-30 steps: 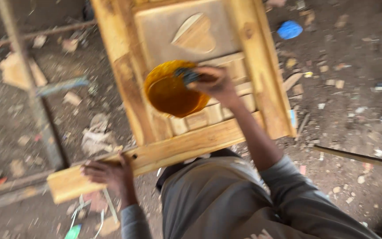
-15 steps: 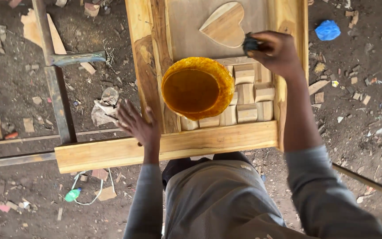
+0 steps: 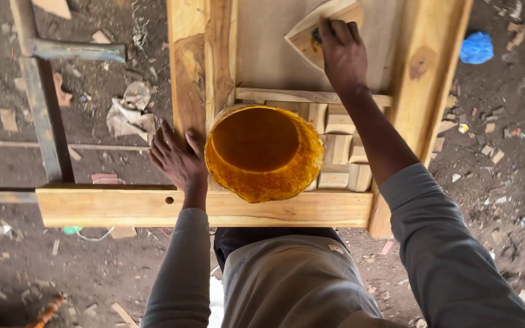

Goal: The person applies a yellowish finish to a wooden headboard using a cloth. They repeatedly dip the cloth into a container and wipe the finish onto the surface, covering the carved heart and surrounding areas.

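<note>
Both of our hands are on the wooden frame (image 3: 214,209). Our left hand (image 3: 176,159) lies flat and open, fingers spread, on the frame's left upright, just beside the rim of the yellow bowl (image 3: 265,152); its forearm runs straight back toward our body in a grey sleeve. Our right arm stretches far forward across the small wooden blocks (image 3: 341,155) set in the frame, and our right hand (image 3: 343,56) curls down around a small dark thing pressed against the heart-shaped wooden piece (image 3: 308,30); what that thing is, we cannot tell. The bowl sits on the frame between our two arms, coated inside with amber liquid. Wood scraps and a blue crumpled bag (image 3: 476,47) lie on the dirt floor (image 3: 499,200).
</note>
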